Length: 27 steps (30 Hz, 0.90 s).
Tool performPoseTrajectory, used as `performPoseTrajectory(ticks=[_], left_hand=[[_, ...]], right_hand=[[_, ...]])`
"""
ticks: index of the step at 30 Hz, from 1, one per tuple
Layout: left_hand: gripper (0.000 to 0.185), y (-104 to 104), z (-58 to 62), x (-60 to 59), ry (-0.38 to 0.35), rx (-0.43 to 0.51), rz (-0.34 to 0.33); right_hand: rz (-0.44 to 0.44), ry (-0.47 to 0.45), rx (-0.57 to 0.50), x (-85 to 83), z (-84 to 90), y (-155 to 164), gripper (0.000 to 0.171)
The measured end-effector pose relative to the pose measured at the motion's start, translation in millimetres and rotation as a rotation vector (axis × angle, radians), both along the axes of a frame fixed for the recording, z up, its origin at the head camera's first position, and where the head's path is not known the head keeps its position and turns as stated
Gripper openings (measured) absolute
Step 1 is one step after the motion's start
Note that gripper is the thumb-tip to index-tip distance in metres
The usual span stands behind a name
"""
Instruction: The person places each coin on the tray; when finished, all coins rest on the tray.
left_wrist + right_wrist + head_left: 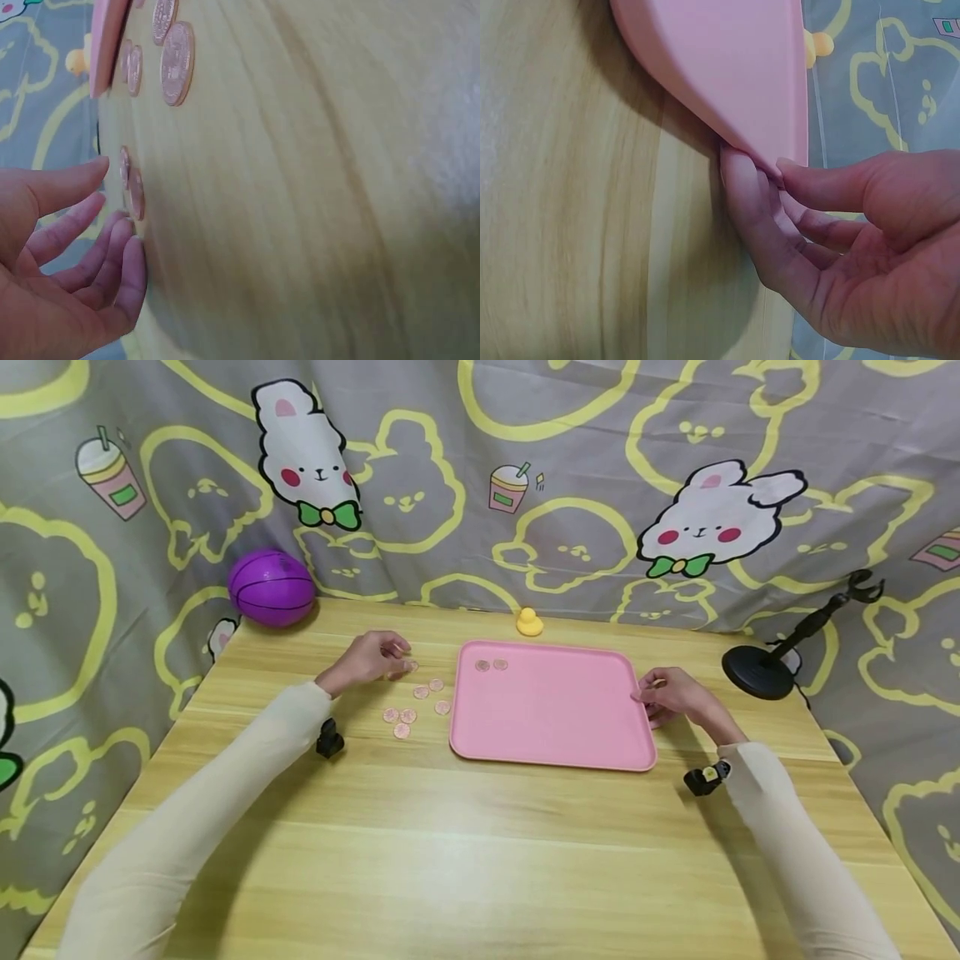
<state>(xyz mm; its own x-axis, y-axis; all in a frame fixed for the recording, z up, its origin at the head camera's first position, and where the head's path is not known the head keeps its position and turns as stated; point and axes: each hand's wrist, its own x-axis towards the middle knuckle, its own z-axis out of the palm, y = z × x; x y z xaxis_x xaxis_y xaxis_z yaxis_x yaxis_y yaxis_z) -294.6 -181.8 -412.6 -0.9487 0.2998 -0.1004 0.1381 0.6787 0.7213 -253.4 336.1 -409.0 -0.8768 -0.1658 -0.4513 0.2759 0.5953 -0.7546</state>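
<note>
My left hand [371, 658] hovers low over the table at the left, thumb and fingertips apart. In the left wrist view two copper-coloured coins [136, 195] lie right by its fingertips, with nothing held between them. Several more of these coins [408, 716] are scattered flat on the wood between that hand and the pink tray [555, 714]. On the tray, near its far left corner, two coins [500, 665] sit side by side. My right hand [672, 695] pinches the tray's right rim, thumb on top and fingers curled beneath, as the right wrist view shows.
Behind the tray stands a yellow rubber duck [529, 622]. A purple ball [272, 588] rests at the table's far left corner, and a black stand [759, 672] at the right. A patterned curtain [420, 552] hangs along the back and sides of the wooden table [465, 860].
</note>
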Motion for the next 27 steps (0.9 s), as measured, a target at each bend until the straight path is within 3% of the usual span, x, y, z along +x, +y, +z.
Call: performPoseTrajectory(ticks=[16, 21, 27], left_hand=[[0.017, 3, -14.1, 0.1, 0.055, -0.020, -0.019], [0.017, 4, -13.0, -1.1, 0.078, -0.023, -0.032], [0.017, 6, -10.8, -5.1, 0.049, -0.016, -0.033]], right_hand=[[0.021, -0.019, 0.004, 1.0, -0.4, 0, 0.029], [0.041, -0.003, 0.022, 0.8, 0.5, -1, 0.024], [0.074, 0.017, 0.038, -0.4, 2.3, -2, 0.023]])
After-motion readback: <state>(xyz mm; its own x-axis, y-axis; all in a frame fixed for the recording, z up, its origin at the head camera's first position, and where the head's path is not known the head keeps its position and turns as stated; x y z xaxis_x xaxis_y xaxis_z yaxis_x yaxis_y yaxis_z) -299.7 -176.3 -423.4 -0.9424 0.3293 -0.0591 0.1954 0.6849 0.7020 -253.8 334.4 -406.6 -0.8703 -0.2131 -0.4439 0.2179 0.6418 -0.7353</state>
